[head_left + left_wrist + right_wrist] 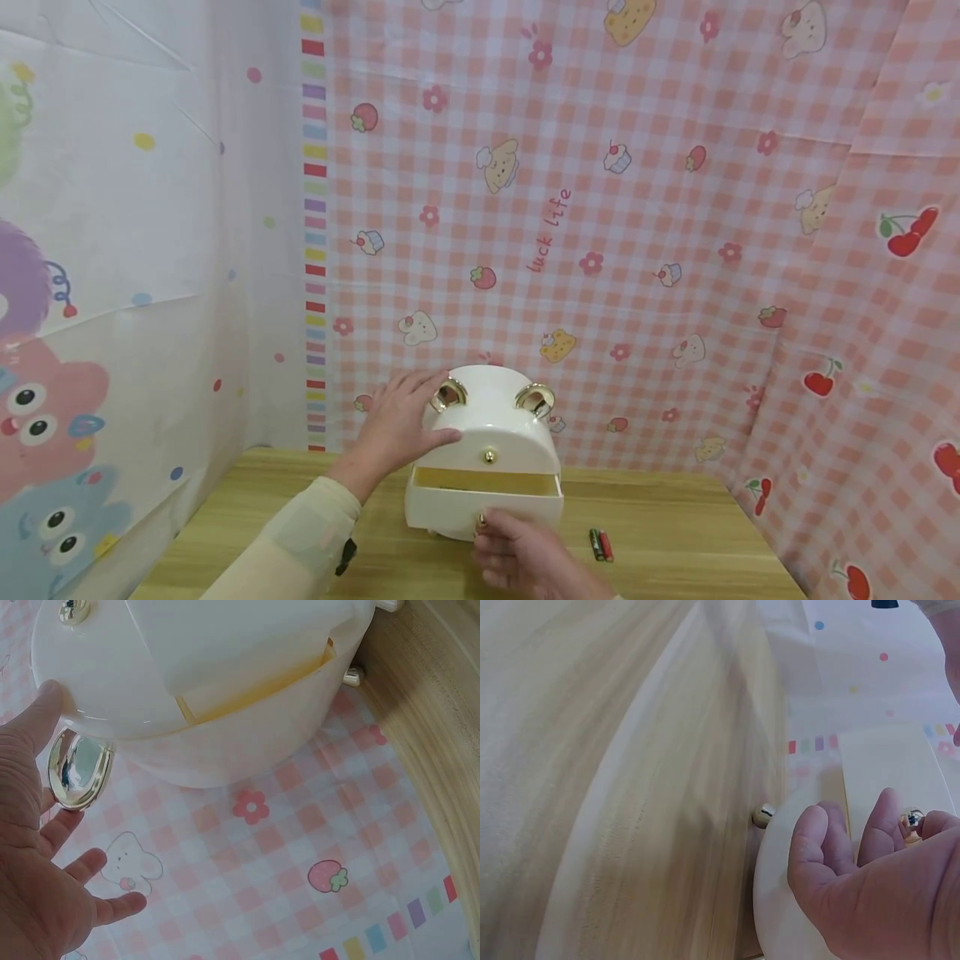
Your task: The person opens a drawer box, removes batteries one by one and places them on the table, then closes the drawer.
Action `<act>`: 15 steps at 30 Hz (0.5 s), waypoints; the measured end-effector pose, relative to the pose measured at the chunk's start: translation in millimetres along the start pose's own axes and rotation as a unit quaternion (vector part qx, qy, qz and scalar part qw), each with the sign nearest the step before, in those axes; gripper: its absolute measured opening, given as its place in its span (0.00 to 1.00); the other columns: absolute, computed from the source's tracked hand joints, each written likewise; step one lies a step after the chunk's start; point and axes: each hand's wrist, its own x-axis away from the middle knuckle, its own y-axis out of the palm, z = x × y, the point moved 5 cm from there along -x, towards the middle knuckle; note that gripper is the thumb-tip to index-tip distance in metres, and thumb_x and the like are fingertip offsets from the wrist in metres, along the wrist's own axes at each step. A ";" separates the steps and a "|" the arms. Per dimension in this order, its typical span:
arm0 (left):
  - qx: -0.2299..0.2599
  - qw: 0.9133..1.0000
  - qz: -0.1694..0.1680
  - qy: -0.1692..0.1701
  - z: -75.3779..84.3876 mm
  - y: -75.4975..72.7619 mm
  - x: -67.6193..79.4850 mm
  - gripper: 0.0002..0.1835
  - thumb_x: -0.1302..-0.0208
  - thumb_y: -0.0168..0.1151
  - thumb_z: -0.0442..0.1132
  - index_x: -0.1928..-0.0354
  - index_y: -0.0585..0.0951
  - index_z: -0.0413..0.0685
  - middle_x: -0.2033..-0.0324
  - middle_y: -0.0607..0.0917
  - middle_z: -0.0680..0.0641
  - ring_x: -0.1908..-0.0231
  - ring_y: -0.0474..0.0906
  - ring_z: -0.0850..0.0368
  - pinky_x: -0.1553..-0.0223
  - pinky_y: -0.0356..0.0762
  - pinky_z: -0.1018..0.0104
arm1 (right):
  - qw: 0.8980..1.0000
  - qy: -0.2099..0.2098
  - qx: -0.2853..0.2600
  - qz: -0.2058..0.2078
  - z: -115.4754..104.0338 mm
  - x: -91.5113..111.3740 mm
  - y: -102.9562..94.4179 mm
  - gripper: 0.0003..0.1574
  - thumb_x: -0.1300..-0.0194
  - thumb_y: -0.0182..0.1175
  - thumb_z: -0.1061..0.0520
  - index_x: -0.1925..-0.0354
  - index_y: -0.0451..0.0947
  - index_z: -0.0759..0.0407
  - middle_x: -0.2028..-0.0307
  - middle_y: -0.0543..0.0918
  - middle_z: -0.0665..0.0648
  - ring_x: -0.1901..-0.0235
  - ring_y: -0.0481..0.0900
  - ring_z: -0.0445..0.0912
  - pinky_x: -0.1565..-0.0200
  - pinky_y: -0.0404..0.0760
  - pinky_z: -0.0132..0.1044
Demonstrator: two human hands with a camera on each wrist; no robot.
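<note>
A glossy white rounded storage box (pixel 495 396) with two gold ring-shaped ears stands on the table. Its lower drawer (pixel 442 506) is pulled partway out, showing a yellowish inside. My left hand (pixel 399 421) rests against the box's upper left side, thumb on the white surface and fingers spread by the gold ear (pixel 79 769). At the drawer front, my right hand (pixel 521 554) pinches the small gold knob (pixel 911 820) between thumb and index finger, its other fingers loosely bent. Above the drawer gap, the upper front carries another gold knob (pixel 490 457).
Two small batteries, one green and black (pixel 596 544) and one red (pixel 606 546), lie side by side on the wooden table (pixel 660 517) right of the box. A pink checked cloth (pixel 480 208) hangs behind, and a white patterned cloth (pixel 150 250) on the left.
</note>
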 end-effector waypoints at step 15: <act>0.007 1.000 0.004 -0.003 -0.8 1.7 -0.1 0.51 0.42 0.78 0.65 0.21 0.71 0.53 0.27 0.78 0.44 0.26 0.70 0.39 0.28 0.69 0.30 | 0.999 -0.009 0.036 -0.015 8.9 20.7 -2.6 0.25 0.26 0.66 0.38 0.52 0.86 0.58 0.63 0.93 0.50 0.53 0.92 0.51 0.47 0.90 0.49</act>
